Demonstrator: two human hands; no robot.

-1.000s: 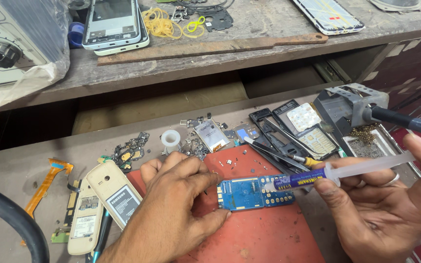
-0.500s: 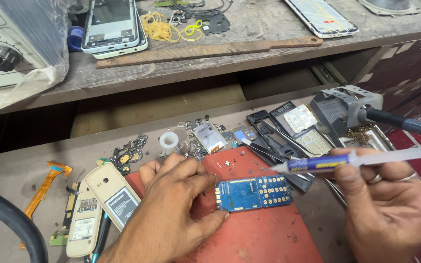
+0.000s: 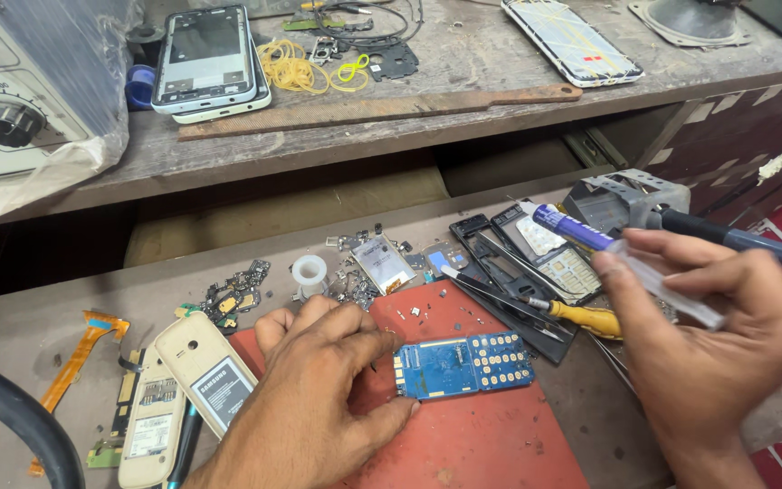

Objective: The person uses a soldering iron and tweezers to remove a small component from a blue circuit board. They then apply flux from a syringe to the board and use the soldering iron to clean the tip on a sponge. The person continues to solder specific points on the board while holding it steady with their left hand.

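The left hand (image 3: 319, 398) lies flat and loose on a red mat (image 3: 491, 444), with its fingers curled a little and its thumb tip touching the left end of a small blue circuit board (image 3: 463, 365). It does not grip anything. The board is a flat, thin rectangle with rows of round gold dots on its right half, and it rests on the mat near the middle of the worktop (image 3: 11, 335). The right hand (image 3: 708, 317) is up in the air, to the right of the board and well apart from it. Its fingers are closed around a clear plastic syringe (image 3: 617, 249) with a blue part near the tip, and the syringe points up and to the left. A yellow-handled screwdriver (image 3: 581, 317) lies just under that hand, beside black phone frames (image 3: 509, 263). On the left lie two cream phone backs (image 3: 187, 389), smooth and rounded. A small white ring of tape (image 3: 309, 271) sits among tiny metal bits.
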